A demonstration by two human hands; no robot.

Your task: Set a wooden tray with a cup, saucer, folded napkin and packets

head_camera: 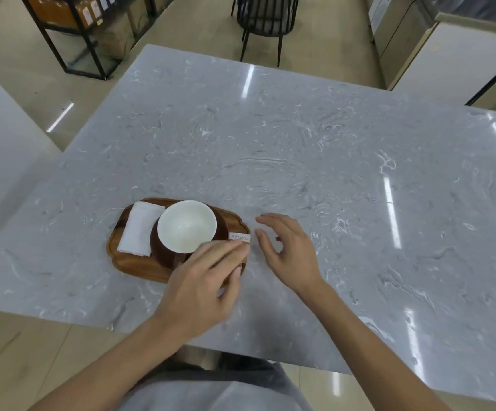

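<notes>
Wooden tray (140,266) at seven o'clock on the marble table (300,149). Folded white napkin (138,228) along its nine o'clock side, white cup (186,226) on dark saucer (160,250) beside. Left hand (203,284) pinching a packet (239,237) at the three o'clock edge. Right hand (289,252) spread wide, empty.

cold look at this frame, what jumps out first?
The wooden tray near the marble table's front-left edge, holding a white cup on a dark saucer, with a folded napkin to their left. The left hand covers the tray's right end at a packet. The right hand hovers open just right of the tray.
</notes>
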